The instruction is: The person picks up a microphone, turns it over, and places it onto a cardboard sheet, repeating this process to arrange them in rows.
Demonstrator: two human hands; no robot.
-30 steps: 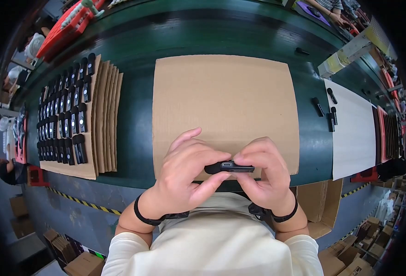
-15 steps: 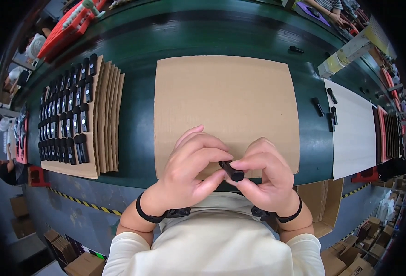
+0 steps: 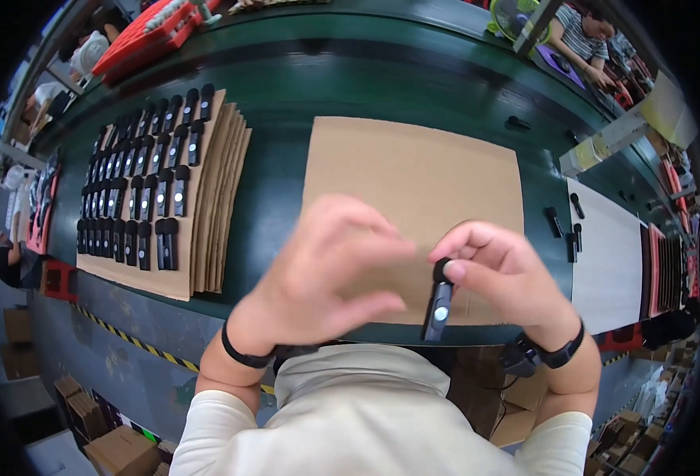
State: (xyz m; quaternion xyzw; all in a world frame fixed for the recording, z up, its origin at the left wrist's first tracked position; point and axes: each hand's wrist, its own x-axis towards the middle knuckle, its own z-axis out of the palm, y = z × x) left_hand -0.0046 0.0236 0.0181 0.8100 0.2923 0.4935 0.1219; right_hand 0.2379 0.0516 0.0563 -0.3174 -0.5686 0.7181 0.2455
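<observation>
A small black clip-on wireless microphone with a round foam tip hangs from my right hand. Thumb and fingertips pinch it at the foam end, and a pale round spot shows on its body. My left hand, blurred by motion, is just left of it, thumb and fingers apart and nothing between them. Both hands are over the near part of a flat brown cardboard sheet on the green table. To the left, rows of similar microphones lie on a stack of cardboard sheets.
On the right lie a white sheet and several loose black microphones. A metal post stands beyond it. A red tray is at the far left. Another person sits across the table, near a green fan.
My hands have drawn apart. The microphone, earlier between both hands, now hangs upright from the right hand alone. The view has shifted, so the table things appear farther right.
</observation>
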